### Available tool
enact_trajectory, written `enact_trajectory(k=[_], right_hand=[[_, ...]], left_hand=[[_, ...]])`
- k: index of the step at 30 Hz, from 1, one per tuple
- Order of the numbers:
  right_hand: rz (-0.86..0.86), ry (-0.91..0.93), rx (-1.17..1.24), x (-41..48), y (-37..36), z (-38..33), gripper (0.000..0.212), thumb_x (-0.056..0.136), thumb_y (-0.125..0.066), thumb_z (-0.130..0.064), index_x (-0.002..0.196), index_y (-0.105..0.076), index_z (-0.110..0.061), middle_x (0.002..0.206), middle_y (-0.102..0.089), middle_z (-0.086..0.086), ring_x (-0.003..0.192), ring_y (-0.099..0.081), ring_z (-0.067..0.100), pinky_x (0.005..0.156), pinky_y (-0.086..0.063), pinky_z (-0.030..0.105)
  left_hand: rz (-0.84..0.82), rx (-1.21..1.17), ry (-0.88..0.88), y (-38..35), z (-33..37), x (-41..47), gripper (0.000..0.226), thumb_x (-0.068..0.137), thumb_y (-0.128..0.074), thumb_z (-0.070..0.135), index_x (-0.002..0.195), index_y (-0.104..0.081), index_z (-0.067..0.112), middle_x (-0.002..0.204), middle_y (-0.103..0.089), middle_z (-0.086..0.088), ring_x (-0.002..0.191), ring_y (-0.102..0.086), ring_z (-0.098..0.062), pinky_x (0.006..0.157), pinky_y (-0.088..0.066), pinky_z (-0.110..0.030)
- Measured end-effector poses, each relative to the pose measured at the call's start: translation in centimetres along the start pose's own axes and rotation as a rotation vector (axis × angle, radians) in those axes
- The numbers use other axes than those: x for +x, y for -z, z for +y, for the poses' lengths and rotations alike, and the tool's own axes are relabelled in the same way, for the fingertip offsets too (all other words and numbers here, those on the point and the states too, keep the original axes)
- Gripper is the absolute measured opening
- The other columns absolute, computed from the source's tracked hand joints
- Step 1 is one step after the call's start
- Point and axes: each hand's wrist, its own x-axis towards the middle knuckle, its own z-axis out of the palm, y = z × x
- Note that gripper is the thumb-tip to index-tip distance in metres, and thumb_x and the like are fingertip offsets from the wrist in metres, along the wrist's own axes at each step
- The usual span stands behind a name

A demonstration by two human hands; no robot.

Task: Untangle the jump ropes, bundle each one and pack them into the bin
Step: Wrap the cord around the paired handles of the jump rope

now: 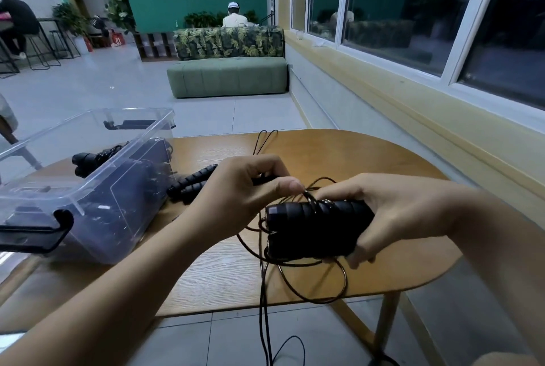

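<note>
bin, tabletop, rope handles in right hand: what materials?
Bin: clear glossy plastic; contents show through. Tabletop: light wood or wood-look laminate, matte; grain lines visible. Handles: black, matte, ribbed; probably foam or rubber grip.

Left hand (236, 197), right hand (392, 212): both bare, forearms uncovered to the frame edge. Left thumbnail short, rounded. Tan patch (501, 361), lower right corner: unidentifiable.

left arm: bare forearm in from 7 o'clock, reaching toward 1 o'clock | left hand (241, 197): back up, fingers curled, thumb tip pinching the cord (262, 292) | right arm: in from 4 o'clock, pointing to 9 o'clock | right hand (395, 212): fingers and thumb wrapped round the paired handles (318, 227) | hands just beside each other
</note>
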Motion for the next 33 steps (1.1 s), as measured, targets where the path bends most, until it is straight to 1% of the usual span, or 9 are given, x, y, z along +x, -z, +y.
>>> enact_trajectory(k=[4,6,10,12,16,21,27,30,33], right_hand=[[0.023,0.146,0.194,-0.6,0.2,-0.5,0.059,0.088,-0.073,0.021,0.14,-0.057,-0.002,0.112,-0.073,0.024,0.088,-0.072,0.028,0.068,-0.058,0.037],[0.124,0.213,0.28,-0.4,0.1,-0.3,0.059,0.087,-0.072,0.019,0.14,-0.056,-0.002,0.116,-0.072,0.029,0.089,-0.072,0.031,0.068,-0.059,0.034],[0.495,0.225,0.383,0.4,0.1,0.5,0.065,0.081,-0.083,0.008,0.139,-0.055,-0.005,0.115,-0.074,0.027,0.093,-0.074,0.039,0.07,-0.061,0.035],[0.678,0.193,0.384,0.6,0.5,0.9,0.063,0.083,-0.079,0.005,0.139,-0.053,-0.009,0.112,-0.076,0.024,0.092,-0.076,0.039,0.07,-0.061,0.037],[0.866,0.014,0.234,0.9,1.5,2.2,0.062,0.086,-0.08,0.007,0.134,-0.053,-0.02,0.104,-0.079,0.016,0.088,-0.079,0.034,0.069,-0.062,0.043],[0.693,-0.176,-0.043,0.8,1.8,3.3,0.052,0.082,-0.081,0.008,0.117,-0.058,-0.023,0.092,-0.08,0.008,0.078,-0.079,0.023,0.069,-0.066,0.042],[0.267,-0.237,-0.094,0.3,1.2,2.5,0.046,0.086,-0.083,-0.001,0.117,-0.067,-0.031,0.105,-0.078,0.007,0.089,-0.08,0.028,0.07,-0.064,0.041],[0.107,-0.191,-0.073,0.1,0.7,1.6,0.041,0.087,-0.083,-0.002,0.115,-0.068,-0.029,0.105,-0.076,0.008,0.09,-0.079,0.031,0.067,-0.06,0.041],[0.03,-0.131,0.004,-0.4,0.6,0.9,0.038,0.089,-0.082,0.001,0.116,-0.067,-0.022,0.105,-0.075,0.011,0.088,-0.077,0.033,0.064,-0.057,0.041]], left_hand=[[0.004,-0.027,0.031,-0.3,-1.1,0.1,0.021,0.097,-0.063,0.03,0.077,-0.066,0.023,0.071,-0.064,-0.004,0.068,-0.057,-0.019,0.065,-0.045,-0.033],[0.05,-0.069,0.135,-1.3,-1.6,0.2,0.025,0.092,-0.059,0.017,0.068,-0.058,0.024,0.059,-0.053,0.008,0.057,-0.046,-0.014,0.055,-0.04,-0.041],[-0.051,-0.083,0.156,-2.8,-0.9,0.1,0.033,0.11,-0.049,0.045,0.086,-0.064,0.03,0.061,-0.039,0.008,0.055,-0.034,-0.019,0.051,-0.028,-0.042],[-0.096,0.054,0.133,-2.9,-0.4,-0.1,0.026,0.112,-0.047,0.04,0.101,-0.067,0.028,0.062,-0.043,0.011,0.053,-0.04,-0.015,0.052,-0.032,-0.033],[-0.114,0.365,0.076,-2.8,0.4,-0.2,0.02,0.109,-0.052,0.038,0.106,-0.07,0.031,0.066,-0.057,0.024,0.057,-0.051,-0.006,0.052,-0.035,-0.019],[-0.063,0.401,0.019,-1.6,0.5,0.0,0.015,0.104,-0.065,0.04,0.098,-0.073,0.029,0.062,-0.057,0.017,0.058,-0.053,-0.007,0.053,-0.036,-0.019],[-0.001,0.246,0.064,-0.7,0.6,0.0,0.014,0.091,-0.081,0.034,0.082,-0.074,0.027,0.062,-0.061,0.015,0.056,-0.052,-0.003,0.054,-0.038,-0.016],[-0.039,0.067,0.066,-0.7,0.9,0.0,0.014,0.087,-0.085,0.028,0.081,-0.074,0.022,0.07,-0.072,0.003,0.065,-0.07,-0.013,0.064,-0.06,-0.039],[-0.061,-0.04,0.02,-0.3,0.8,-0.2,0.019,0.086,-0.083,0.036,0.08,-0.07,0.023,0.069,-0.069,0.002,0.062,-0.064,-0.015,0.06,-0.055,-0.045]])
